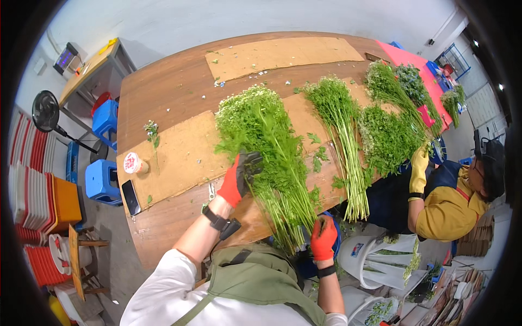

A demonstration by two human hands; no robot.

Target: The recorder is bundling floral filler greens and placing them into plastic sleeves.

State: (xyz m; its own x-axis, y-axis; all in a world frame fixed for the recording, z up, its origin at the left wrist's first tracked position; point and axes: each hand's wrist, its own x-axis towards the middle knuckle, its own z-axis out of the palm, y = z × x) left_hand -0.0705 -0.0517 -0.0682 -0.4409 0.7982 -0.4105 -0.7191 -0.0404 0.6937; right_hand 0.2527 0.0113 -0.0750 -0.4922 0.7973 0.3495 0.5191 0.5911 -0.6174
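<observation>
Before me on the wooden table [163, 93] lies a thick pile of green stems with small white flowers [261, 110], its stalk ends pointing at my apron. My left hand [244, 175], in a red glove with black fingers, touches the leaves at the pile's left side; its grip is not clear. At the stalk ends on the right is my right hand [324, 236], in a red glove, its fingers curled and partly hidden. A second bunch of white-flowered stems [338, 110] lies to the right. A small blue-flowered sprig [154, 140] rests on cardboard [187, 150] at left.
A lidded cup [136, 164], a phone [131, 197] and small scissors [211, 191] are on the table's left part. At right a co-worker in yellow gloves [419, 167] stands by more bunches [391, 134]. White buckets [355, 261] stand at lower right, blue stools [102, 181] at left.
</observation>
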